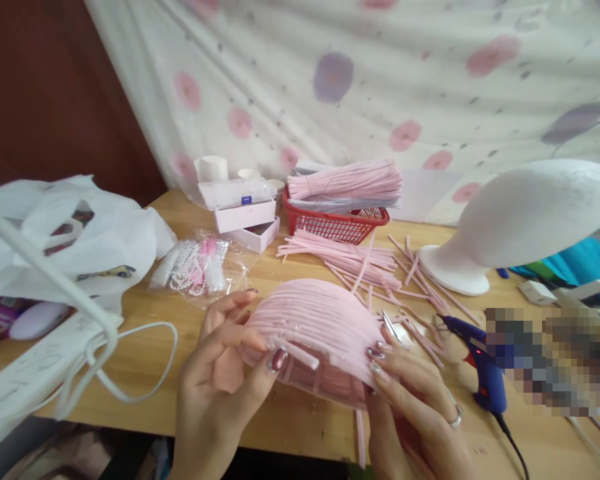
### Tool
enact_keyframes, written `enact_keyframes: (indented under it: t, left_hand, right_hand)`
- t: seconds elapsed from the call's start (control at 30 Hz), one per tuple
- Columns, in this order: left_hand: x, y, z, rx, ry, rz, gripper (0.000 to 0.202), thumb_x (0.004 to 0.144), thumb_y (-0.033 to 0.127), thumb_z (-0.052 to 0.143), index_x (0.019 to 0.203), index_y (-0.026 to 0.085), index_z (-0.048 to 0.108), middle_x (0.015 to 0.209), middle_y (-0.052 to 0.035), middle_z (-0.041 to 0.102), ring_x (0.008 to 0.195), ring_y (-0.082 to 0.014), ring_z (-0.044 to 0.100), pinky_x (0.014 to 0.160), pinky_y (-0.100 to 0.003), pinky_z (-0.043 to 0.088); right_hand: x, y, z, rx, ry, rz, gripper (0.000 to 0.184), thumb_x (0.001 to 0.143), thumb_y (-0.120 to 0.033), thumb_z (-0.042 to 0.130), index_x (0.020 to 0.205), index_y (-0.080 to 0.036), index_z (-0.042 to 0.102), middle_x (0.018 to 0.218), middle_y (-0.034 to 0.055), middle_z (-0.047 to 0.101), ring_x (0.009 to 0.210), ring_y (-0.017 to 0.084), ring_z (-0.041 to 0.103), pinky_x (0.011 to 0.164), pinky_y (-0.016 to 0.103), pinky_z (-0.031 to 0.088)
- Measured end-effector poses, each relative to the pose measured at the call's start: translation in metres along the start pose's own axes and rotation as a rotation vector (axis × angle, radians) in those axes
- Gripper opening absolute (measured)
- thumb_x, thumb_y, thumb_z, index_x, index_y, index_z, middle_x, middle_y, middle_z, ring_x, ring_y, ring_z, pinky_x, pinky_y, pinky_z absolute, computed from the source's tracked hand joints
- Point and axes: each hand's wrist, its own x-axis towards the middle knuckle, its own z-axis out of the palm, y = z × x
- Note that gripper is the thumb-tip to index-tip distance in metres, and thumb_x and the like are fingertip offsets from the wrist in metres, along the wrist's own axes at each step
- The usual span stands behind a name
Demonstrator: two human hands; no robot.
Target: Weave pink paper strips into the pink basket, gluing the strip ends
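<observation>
A dome-shaped shell (320,307) covered in rows of pink pipe cleaners is held over the table's front edge, its hollow underside partly facing me. My left hand (225,373) is closed on the shell's left rim. Under the left thumb, a short pipe cleaner end (300,355) sticks out to the right along the rim. With fingers on top and the thumb below, my right hand (410,393) grips the right side of the shell. Just behind that hand lie metal scissors (391,327), partly hidden. A blue glue gun (487,363) rests to the right, a small red light showing on it.
A red basket (330,227) with bundled pipe cleaners stands at the back, and loose pink pipe cleaners (345,257) lie before it. A white foam head (520,220) stands right. Bagged beads (200,267), white boxes (245,217) and a power strip (25,373) with cord occupy the left.
</observation>
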Motion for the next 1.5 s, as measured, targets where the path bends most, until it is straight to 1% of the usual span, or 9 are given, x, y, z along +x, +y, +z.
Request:
enact_keyframes:
  t: [0.1, 0.17, 0.33, 0.6, 0.8, 1.07, 1.27, 1.4, 1.5]
  left_hand:
    - [-0.002, 0.0, 0.003, 0.072, 0.058, 0.084, 0.017, 0.083, 0.015, 0.084, 0.079, 0.028, 0.074, 0.136, 0.003, 0.064, 0.142, -0.0135, 0.055, 0.114, -0.019, 0.048]
    - [-0.002, 0.002, 0.005, 0.103, 0.07, 0.089, 0.015, 0.083, 0.018, 0.085, 0.08, 0.028, 0.075, 0.136, 0.0031, 0.065, 0.142, -0.014, 0.055, 0.114, -0.02, 0.049]
    - [-0.004, 0.005, 0.007, 0.168, 0.06, 0.095, 0.012, 0.083, 0.022, 0.085, 0.079, 0.03, 0.077, 0.131, 0.0011, 0.068, 0.139, -0.0194, 0.059, 0.112, -0.029, 0.054]
    - [-0.007, 0.004, 0.01, 0.173, 0.093, 0.095, 0.01, 0.084, 0.023, 0.085, 0.082, 0.032, 0.08, 0.134, 0.0004, 0.067, 0.137, -0.0219, 0.059, 0.115, -0.039, 0.053]
    - [-0.005, 0.002, 0.013, 0.21, 0.064, 0.176, 0.013, 0.087, 0.021, 0.082, 0.088, 0.034, 0.08, 0.132, 0.0035, 0.067, 0.135, -0.0156, 0.059, 0.116, -0.032, 0.049]
    - [-0.005, 0.004, 0.014, 0.254, 0.04, 0.202, 0.014, 0.087, 0.019, 0.081, 0.087, 0.033, 0.08, 0.13, 0.0033, 0.064, 0.132, -0.0148, 0.059, 0.115, -0.03, 0.047]
    - [-0.007, 0.002, 0.018, 0.243, 0.067, 0.224, 0.014, 0.087, 0.017, 0.082, 0.085, 0.03, 0.078, 0.129, 0.0007, 0.062, 0.127, -0.015, 0.06, 0.101, -0.026, 0.055]
    - [-0.008, -0.001, 0.021, 0.229, 0.095, 0.245, 0.015, 0.088, 0.016, 0.081, 0.087, 0.03, 0.077, 0.128, 0.0013, 0.061, 0.128, -0.0129, 0.058, 0.104, -0.023, 0.051]
    - [-0.008, -0.002, 0.024, 0.191, 0.14, 0.209, 0.016, 0.086, 0.017, 0.084, 0.088, 0.028, 0.073, 0.122, 0.001, 0.061, 0.127, -0.0123, 0.058, 0.108, -0.023, 0.049]
  right_hand:
    - [0.001, 0.0, 0.001, 0.008, 0.015, -0.003, 0.039, 0.086, 0.008, 0.07, 0.113, -0.019, 0.076, 0.102, 0.0048, 0.077, 0.094, 0.021, 0.075, 0.092, 0.053, 0.068]
    - [0.001, -0.001, -0.001, 0.005, 0.001, -0.001, 0.038, 0.086, 0.006, 0.071, 0.113, -0.02, 0.076, 0.103, 0.0046, 0.077, 0.095, 0.021, 0.075, 0.093, 0.053, 0.067]
    - [0.003, -0.001, -0.005, -0.024, -0.053, -0.018, 0.034, 0.088, 0.002, 0.071, 0.112, -0.021, 0.076, 0.102, 0.0042, 0.077, 0.096, 0.022, 0.076, 0.09, 0.051, 0.068]
    - [0.007, -0.004, -0.004, 0.008, -0.045, -0.007, 0.04, 0.081, 0.012, 0.071, 0.108, -0.017, 0.076, 0.102, 0.005, 0.077, 0.093, 0.021, 0.074, 0.087, 0.047, 0.068]
    - [0.007, -0.004, -0.006, 0.005, -0.065, -0.014, 0.04, 0.08, 0.012, 0.072, 0.107, -0.017, 0.076, 0.103, 0.0048, 0.076, 0.093, 0.021, 0.074, 0.088, 0.048, 0.068]
    - [0.008, -0.005, -0.005, 0.01, -0.067, -0.019, 0.04, 0.08, 0.012, 0.072, 0.107, -0.017, 0.076, 0.104, 0.0048, 0.077, 0.092, 0.021, 0.075, 0.088, 0.049, 0.068]
    - [0.007, -0.004, -0.003, -0.025, -0.058, -0.033, 0.039, 0.085, 0.006, 0.07, 0.112, -0.021, 0.076, 0.103, 0.0031, 0.076, 0.092, 0.02, 0.075, 0.09, 0.051, 0.068]
    - [0.006, -0.006, -0.002, -0.027, -0.051, -0.025, 0.037, 0.087, 0.003, 0.071, 0.113, -0.022, 0.076, 0.104, 0.004, 0.076, 0.093, 0.021, 0.074, 0.091, 0.052, 0.067]
    - [0.009, -0.006, -0.004, -0.017, -0.084, -0.03, 0.036, 0.084, 0.007, 0.072, 0.109, -0.019, 0.076, 0.103, 0.0042, 0.076, 0.093, 0.021, 0.075, 0.089, 0.049, 0.067]
